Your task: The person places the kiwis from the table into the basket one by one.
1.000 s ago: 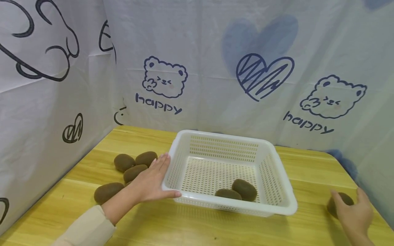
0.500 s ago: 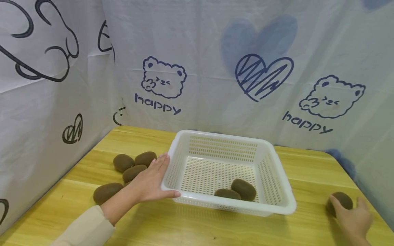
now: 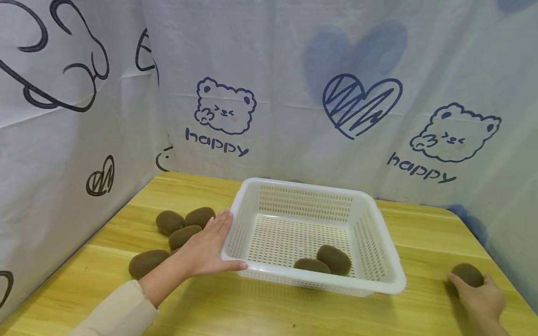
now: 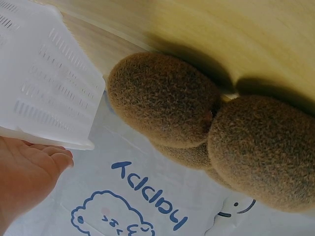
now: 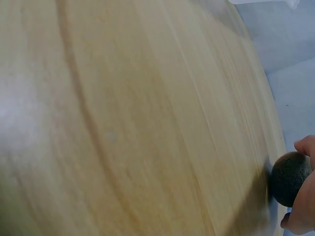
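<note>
A white plastic basket (image 3: 319,275) stands mid-table with two kiwis inside, one kiwi (image 3: 334,259) leaning beside the other kiwi (image 3: 311,265). Along its left rim lies my left hand (image 3: 206,247), fingers straight and thumb stretched over the front corner. In the left wrist view this hand (image 4: 32,172) touches the basket's edge. At the table's right side my right hand (image 3: 483,296) grips a brown kiwi (image 3: 467,274) between thumb and fingers. The right wrist view shows that kiwi (image 5: 289,178) partly covered by the fingers.
Several loose kiwis lie left of the basket, including one kiwi (image 3: 170,222) at the back and another kiwi (image 3: 147,264) nearer my left forearm. A printed cloth (image 3: 290,140) hangs behind and beside the wooden table (image 3: 260,312).
My right hand has closed in around the kiwi on the right; its thumb and fingers were spread wider earlier. The left hand and the basket have stayed in place.
</note>
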Motion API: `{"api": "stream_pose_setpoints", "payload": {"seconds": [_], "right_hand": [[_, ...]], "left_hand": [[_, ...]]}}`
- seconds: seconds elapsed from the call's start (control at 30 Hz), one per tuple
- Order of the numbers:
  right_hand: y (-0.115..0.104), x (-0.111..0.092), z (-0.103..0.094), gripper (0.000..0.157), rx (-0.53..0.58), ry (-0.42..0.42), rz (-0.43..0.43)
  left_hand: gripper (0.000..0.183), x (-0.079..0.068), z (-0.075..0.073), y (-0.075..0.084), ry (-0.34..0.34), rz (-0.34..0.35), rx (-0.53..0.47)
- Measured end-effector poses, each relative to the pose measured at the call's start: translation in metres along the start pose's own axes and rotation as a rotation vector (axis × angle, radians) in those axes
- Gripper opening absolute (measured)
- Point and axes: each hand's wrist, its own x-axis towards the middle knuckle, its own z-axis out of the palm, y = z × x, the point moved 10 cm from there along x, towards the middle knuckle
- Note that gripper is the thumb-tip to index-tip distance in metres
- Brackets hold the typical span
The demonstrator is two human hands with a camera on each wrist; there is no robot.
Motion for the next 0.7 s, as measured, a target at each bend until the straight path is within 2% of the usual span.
{"api": "stream_pose_setpoints", "payload": {"seconds": [0.3,0.53,0.7], "right_hand": [[0.000,0.003,0.004,0.079,-0.015,-0.038,0.004],[0.001,0.009,0.003,0.077,-0.095,-0.054,-0.013],[0.001,0.011,0.005,0.079,-0.101,-0.069,-0.019]], "left_hand": [[0.114,0.001,0.002,-0.001,0.000,-0.004,0.004],[0.114,0.001,0.002,-0.002,-0.009,-0.006,-0.004],[0.114,0.001,0.002,-0.002,-0.007,-0.003,0.002]]}}
